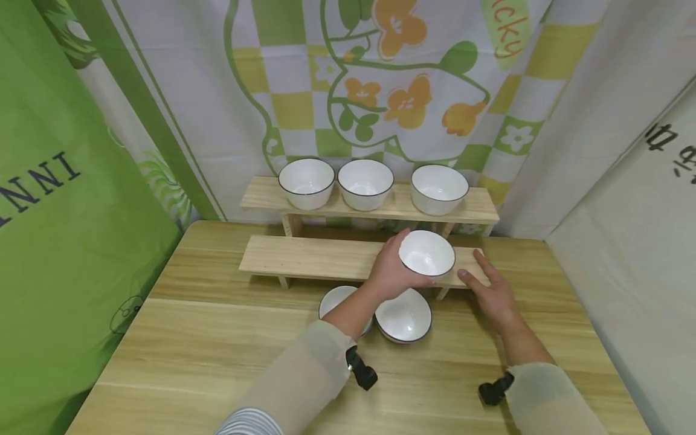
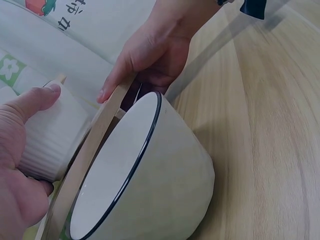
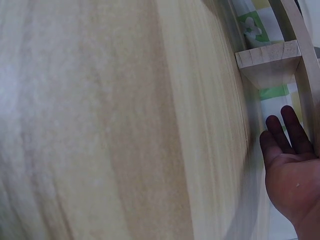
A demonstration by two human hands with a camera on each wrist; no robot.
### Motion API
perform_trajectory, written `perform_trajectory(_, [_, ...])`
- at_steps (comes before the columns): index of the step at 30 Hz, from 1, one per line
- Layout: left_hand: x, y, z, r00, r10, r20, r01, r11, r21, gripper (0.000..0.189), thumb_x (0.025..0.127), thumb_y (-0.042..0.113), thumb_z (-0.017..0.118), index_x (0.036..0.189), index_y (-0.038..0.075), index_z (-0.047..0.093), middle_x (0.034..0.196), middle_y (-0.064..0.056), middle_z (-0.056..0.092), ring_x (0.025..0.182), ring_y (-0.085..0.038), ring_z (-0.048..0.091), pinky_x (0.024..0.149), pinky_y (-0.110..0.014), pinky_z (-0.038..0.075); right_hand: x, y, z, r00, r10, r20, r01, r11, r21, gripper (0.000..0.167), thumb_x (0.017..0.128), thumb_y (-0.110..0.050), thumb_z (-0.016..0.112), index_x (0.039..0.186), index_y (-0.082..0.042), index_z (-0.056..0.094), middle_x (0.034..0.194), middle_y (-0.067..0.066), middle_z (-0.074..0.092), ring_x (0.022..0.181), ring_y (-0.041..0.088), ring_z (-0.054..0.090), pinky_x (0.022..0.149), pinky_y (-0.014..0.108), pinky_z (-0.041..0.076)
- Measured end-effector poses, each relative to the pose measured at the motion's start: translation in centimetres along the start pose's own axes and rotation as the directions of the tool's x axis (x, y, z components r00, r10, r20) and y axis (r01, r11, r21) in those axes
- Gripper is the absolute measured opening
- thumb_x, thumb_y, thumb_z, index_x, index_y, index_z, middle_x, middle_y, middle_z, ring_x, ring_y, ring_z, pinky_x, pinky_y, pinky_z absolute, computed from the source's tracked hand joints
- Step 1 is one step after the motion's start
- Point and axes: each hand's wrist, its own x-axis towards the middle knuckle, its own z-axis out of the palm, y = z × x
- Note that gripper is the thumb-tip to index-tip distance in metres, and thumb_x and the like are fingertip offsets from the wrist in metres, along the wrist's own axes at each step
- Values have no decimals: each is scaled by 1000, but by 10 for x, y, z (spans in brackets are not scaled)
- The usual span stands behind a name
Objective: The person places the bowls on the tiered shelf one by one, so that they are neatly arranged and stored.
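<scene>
My left hand [image 1: 393,270] grips a white bowl [image 1: 426,254] with a dark rim, thumb and fingers on its sides. The bowl stands over the right part of the lower wooden shelf [image 1: 310,255]; its ribbed side [image 2: 52,135] shows in the left wrist view. My right hand [image 1: 493,299] holds the right end of that shelf, thumb and index finger on top, the other fingers [image 3: 295,127] stretched beneath the board. In front of the shelf, two more bowls, one at right [image 1: 403,315] and one at left [image 1: 338,299], stand on the table, the left one partly hidden by my left arm.
Three similar white bowls, a left one [image 1: 307,183], a middle one [image 1: 365,183] and a right one [image 1: 439,188], stand on the upper shelf [image 1: 401,205]. Behind it hangs a patterned curtain [image 1: 293,72]. The wooden table [image 1: 217,350] extends around the shelves. A thin cable [image 1: 116,317] lies at the left edge.
</scene>
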Motion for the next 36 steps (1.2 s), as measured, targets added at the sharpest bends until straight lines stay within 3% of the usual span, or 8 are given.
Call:
perform_trajectory(15, [9, 3, 10, 999, 2, -36, 0, 999, 46, 122, 66, 31, 102, 164, 17, 30, 158, -8, 42, 137, -27, 49, 111, -42, 46, 0, -2, 2, 999, 30, 15, -30, 999, 17, 88, 96, -58, 68, 166, -35, 20, 172, 15, 15, 157, 42, 9, 125, 60, 12])
perform_trajectory(36, [8, 4, 10, 999, 40, -1, -40, 999, 12, 128, 67, 27, 101, 166, 17, 21, 163, -11, 32, 142, -27, 43, 116, -43, 40, 2, 1, 0, 999, 41, 18, -42, 999, 10, 91, 94, -62, 68, 166, -38, 18, 172, 15, 12, 157, 42, 8, 124, 62, 12])
